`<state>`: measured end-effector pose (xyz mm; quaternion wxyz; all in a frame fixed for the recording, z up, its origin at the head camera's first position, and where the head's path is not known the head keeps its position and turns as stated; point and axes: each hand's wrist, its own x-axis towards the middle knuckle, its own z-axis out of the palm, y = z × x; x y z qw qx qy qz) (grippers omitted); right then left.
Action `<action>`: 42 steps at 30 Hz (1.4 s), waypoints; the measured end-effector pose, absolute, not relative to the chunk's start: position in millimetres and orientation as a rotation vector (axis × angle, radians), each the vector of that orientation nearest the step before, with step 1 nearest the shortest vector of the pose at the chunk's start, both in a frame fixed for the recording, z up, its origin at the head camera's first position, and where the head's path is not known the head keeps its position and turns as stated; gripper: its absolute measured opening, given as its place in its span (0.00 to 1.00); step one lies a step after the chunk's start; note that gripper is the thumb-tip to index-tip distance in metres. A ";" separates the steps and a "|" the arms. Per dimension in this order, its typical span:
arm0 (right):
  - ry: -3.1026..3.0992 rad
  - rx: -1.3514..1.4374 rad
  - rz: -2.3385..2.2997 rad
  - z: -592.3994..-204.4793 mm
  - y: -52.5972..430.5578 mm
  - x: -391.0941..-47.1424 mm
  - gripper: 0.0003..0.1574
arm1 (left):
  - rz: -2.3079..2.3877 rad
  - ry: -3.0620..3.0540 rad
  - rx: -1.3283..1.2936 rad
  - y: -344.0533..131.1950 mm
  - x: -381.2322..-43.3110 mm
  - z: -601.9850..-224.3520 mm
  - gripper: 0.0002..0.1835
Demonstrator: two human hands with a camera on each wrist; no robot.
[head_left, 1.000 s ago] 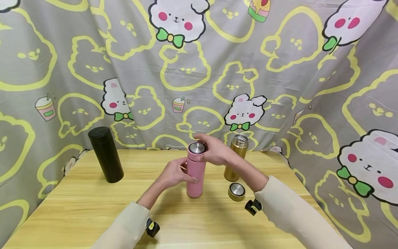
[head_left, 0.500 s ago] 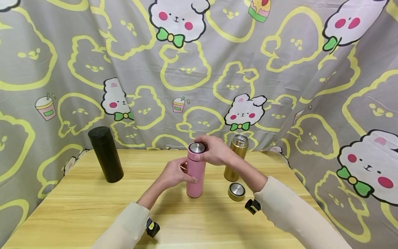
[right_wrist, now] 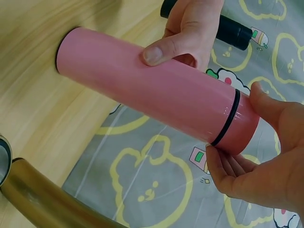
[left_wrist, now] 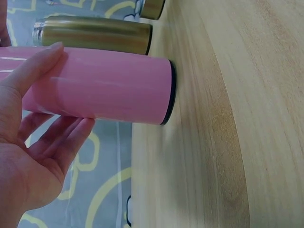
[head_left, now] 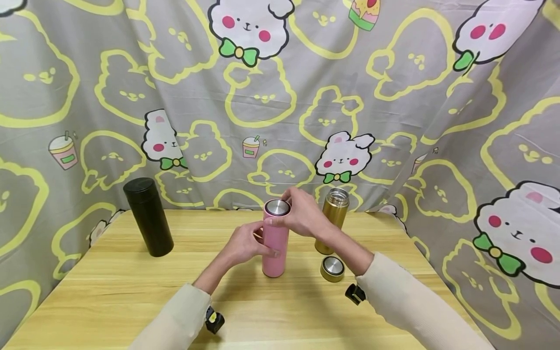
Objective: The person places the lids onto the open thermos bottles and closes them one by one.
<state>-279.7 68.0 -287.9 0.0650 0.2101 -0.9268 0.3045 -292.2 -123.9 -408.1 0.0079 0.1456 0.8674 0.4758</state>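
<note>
A pink thermos bottle (head_left: pixel 274 248) stands upright near the middle of the wooden table. My left hand (head_left: pixel 247 243) grips its body from the left, with the thumb across the front, as the left wrist view also shows. Around the pink lid (right_wrist: pixel 244 124) at the top, my right hand (head_left: pixel 304 211) holds with thumb in front and fingers behind. A dark ring (right_wrist: pixel 228 118) marks the seam between lid and body in the right wrist view. The lid's silver disc top (head_left: pixel 277 207) faces up.
Behind my right forearm stands a gold thermos (head_left: pixel 336 211), its steel mouth uncovered. Its gold lid (head_left: pixel 332 270) lies on the table in front of it. A black thermos (head_left: pixel 148 218) stands at the left. A patterned curtain (head_left: pixel 262 121) hangs behind the table (head_left: pixel 131 301).
My right hand has turned clockwise, seen from above, around the lid: its thumb shifted left across the front, its fingers drew right behind. The left hand and pink bottle have stayed in place.
</note>
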 end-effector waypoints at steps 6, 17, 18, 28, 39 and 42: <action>-2.833 0.632 0.918 -285.4 68.0 -278.1 0.45 | 1.491 2.710 0.459 -124.2 -292.9 -408.9 0.40; -3.012 0.786 0.971 -269.1 70.5 -281.4 0.52 | 1.487 2.696 0.491 -124.7 -295.1 -408.9 0.32; -3.014 0.813 0.961 -268.0 71.2 -282.0 0.50 | 1.489 2.693 0.495 -124.7 -295.0 -408.7 0.32; -2.987 0.916 0.839 -268.3 71.8 -287.6 0.41 | 1.486 2.708 0.489 -124.7 -293.3 -408.0 0.33; -2.897 0.793 0.896 -274.3 73.3 -285.8 0.39 | 1.476 2.713 0.485 -123.9 -292.7 -407.7 0.33; -2.866 0.742 0.866 -279.5 71.7 -285.2 0.39 | 1.478 2.715 0.480 -124.1 -292.8 -408.2 0.33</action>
